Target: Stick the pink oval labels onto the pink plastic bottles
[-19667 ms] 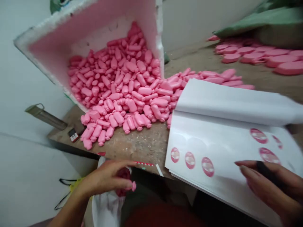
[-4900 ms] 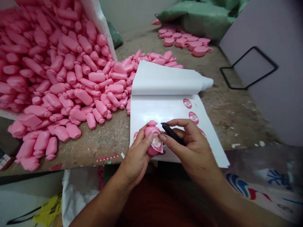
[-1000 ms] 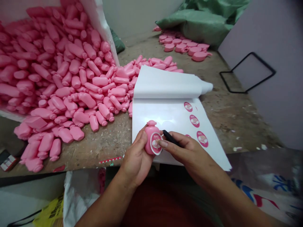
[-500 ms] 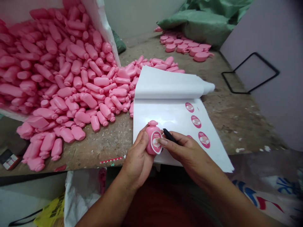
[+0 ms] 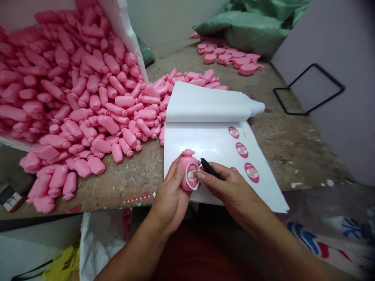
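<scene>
A small pink toy bottle (image 5: 188,159) stands upright in my left hand (image 5: 170,195), whose fingers and thumb wrap its side. On its front sits an oval sticker (image 5: 192,177) with a white rim, a pink field and the word BABY. My right hand (image 5: 231,186) pinches a slim black tool (image 5: 209,168), its kind unclear, while the thumb touches the sticker's right side. Beneath both hands lies a white sticker sheet (image 5: 205,136) with several pink oval stickers along its right part; the upper part of the sheet is folded back.
Pink bottles spill from a white sack (image 5: 135,43) across the wooden table (image 5: 114,183) at left. Farther back, round pink pieces (image 5: 224,58) lie by a green sack (image 5: 246,33). A black wire frame (image 5: 309,89) stands against the right wall. A small box (image 5: 11,199) rests at far left.
Almost nothing differs. Both hands keep the bottle and the black tool in the same place, and the right thumb still lies on the sticker; the view has shifted very slightly.
</scene>
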Tool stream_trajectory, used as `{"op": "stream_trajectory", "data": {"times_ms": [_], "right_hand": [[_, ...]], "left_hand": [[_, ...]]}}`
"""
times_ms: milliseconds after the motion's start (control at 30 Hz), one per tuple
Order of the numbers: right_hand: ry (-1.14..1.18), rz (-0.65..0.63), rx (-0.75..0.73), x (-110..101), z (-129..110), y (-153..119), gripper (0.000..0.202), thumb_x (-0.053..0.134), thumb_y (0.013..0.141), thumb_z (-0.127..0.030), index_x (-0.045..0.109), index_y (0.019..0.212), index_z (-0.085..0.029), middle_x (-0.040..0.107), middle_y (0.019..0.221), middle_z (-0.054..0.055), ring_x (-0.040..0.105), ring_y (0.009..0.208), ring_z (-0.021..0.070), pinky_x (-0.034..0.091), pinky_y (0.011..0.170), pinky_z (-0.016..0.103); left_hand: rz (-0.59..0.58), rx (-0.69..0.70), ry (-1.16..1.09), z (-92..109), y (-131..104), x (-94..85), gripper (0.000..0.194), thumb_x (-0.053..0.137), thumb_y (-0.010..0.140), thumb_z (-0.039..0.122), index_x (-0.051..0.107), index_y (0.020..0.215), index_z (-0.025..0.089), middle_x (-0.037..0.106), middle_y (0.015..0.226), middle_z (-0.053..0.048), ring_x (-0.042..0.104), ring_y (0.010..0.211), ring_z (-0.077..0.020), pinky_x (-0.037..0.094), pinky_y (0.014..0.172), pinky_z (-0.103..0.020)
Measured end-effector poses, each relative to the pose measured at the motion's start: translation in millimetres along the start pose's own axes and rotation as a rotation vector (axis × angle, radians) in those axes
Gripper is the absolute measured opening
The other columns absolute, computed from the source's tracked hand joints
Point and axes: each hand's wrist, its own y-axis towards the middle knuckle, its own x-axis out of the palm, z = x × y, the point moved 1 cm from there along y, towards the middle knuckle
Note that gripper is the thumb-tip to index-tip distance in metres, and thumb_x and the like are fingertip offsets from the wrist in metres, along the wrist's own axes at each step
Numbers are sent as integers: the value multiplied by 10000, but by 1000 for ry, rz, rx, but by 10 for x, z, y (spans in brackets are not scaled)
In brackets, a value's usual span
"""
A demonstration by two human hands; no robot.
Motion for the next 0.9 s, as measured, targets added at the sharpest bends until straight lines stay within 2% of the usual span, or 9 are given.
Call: {"op": "stream_trajectory", "data": {"times_ms": [267,433,567,733,900], "right_hand": [[-28,-2,8,4,0,2,373,819,650,-531,649,729,-209,449,600,-60,350,555,107,324,524,258],[-3,-11,19,-1,4,-4,358,828,653,-494,666,764,-195,482,638,-55,342,566,99,313,528,250],[23,-12,38,3,4,-14,338,835,654,-462,648,737,-193,467,621,-63,322,552,92,317,525,245],[16,-21,24,34,-8,-16,323,857,627,-440,681,740,-194,531,654,-47,389,589,107,353,560,249],[-9,-42,-16,41,33,6,296,846,650,-429,704,760,-194,614,739,-24,481,681,134,399,627,252]], "left_hand": [[15,-14,38,1,-14,-2,234,626,934,334,711,1112,208,687,998,-36,632,952,-142,433,993,-268],[17,10,105,4,-21,-5,241,617,940,354,698,1123,219,691,1071,-46,627,1045,-165,428,1032,-305],[17,39,190,7,-31,-23,267,642,921,395,685,1135,242,681,1124,-37,607,1106,-179,433,1000,-293],[82,85,349,-2,-32,-42,321,752,828,347,666,1121,247,680,1096,-18,598,1056,-172,428,963,-285],[140,126,347,-12,-13,-45,320,773,794,349,659,1062,217,681,1038,-20,591,967,-144,438,923,-279]]}}
